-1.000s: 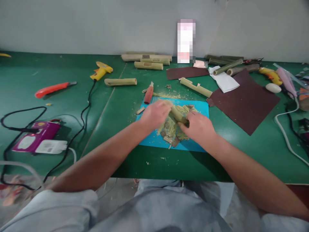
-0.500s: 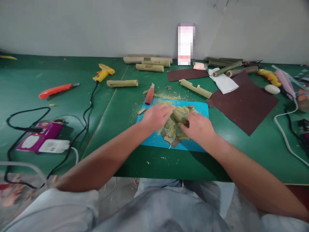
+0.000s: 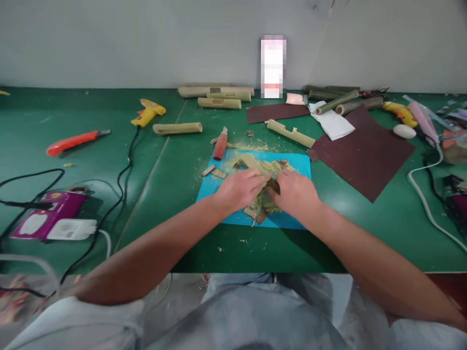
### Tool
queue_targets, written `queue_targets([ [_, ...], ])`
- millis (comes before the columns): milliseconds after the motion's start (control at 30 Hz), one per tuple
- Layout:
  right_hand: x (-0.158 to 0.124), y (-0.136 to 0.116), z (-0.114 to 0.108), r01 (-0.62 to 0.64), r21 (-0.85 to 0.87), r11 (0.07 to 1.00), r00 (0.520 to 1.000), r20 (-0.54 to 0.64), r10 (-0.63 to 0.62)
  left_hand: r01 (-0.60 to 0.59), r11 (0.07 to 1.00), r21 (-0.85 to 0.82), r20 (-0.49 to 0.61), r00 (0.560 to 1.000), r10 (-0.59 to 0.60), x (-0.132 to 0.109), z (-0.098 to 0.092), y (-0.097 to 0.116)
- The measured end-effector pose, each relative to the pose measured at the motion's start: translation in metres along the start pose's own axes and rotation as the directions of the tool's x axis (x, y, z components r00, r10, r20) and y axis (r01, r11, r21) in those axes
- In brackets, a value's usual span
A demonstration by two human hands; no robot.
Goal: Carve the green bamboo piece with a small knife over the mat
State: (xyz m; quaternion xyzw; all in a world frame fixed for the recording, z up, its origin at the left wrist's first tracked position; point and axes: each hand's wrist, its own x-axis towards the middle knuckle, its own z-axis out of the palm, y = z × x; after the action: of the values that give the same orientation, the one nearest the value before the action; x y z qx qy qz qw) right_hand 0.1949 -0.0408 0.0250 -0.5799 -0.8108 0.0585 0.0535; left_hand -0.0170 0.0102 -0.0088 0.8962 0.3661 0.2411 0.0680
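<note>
Over a blue sheet point(image 3: 209, 194), both hands hold a pale green bamboo tube point(image 3: 250, 161) that slants from upper left to lower right. My left hand point(image 3: 242, 188) is closed at its near side, fingertips by the middle. My right hand point(image 3: 297, 190) grips the lower right end, where a dark hollow shows between the hands. A cut opening is visible near the tube's far left end. Whether the fingers pinch a small chip is hidden. Yellowish shavings point(image 3: 260, 206) and bamboo scraps lie under the hands. A red-handled knife point(image 3: 220, 146) rests at the sheet's upper left edge.
Several cut bamboo tubes point(image 3: 219, 103) lie at the back, another tube point(image 3: 290, 133) beyond the sheet. To the left are a yellow hot glue gun point(image 3: 148, 113), an orange cutter point(image 3: 75, 143) and a purple power box point(image 3: 54, 214) with cables. Brown sheets point(image 3: 365, 160) lie right.
My left hand has slid down along the bamboo tube towards my right hand, uncovering the tube's far left end. The view has shifted slightly to the right.
</note>
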Motion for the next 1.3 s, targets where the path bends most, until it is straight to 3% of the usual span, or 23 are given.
queue_targets([
  [133, 0.000, 0.000, 0.000, -0.008, 0.001, 1.000, 1.000, -0.022, 0.008, 0.123, 0.991, 0.061, -0.133, 0.984, -0.114, 0.002, -0.004, -0.006],
  [300, 0.000, 0.000, 0.000, -0.011, 0.009, 1.000, 1.000, 0.005, 0.011, 0.019, 1.000, -0.010, -0.028, 0.999, -0.020, -0.002, -0.002, -0.001],
  [467, -0.001, 0.002, 0.001, -0.014, 0.008, 1.000, 1.000, -0.018, 0.015, 0.140, 0.989, -0.040, -0.165, 0.976, -0.145, 0.005, -0.009, -0.020],
  [800, 0.000, 0.003, 0.004, -0.003, 0.006, 1.000, 0.999, -0.054, 0.004, 0.178, 0.984, 0.020, -0.181, 0.968, -0.172, 0.006, -0.016, -0.035],
  [1133, -0.001, 0.001, 0.006, 0.032, -0.029, 0.999, 0.995, -0.096, -0.034, 0.162, 0.987, -0.005, -0.198, 0.967, -0.160, 0.003, -0.015, -0.028],
  [1300, -0.001, 0.002, 0.008, 0.027, -0.049, 0.998, 0.990, -0.137, -0.033, 0.057, 0.998, 0.012, -0.121, 0.991, -0.055, 0.001, -0.010, -0.011],
])
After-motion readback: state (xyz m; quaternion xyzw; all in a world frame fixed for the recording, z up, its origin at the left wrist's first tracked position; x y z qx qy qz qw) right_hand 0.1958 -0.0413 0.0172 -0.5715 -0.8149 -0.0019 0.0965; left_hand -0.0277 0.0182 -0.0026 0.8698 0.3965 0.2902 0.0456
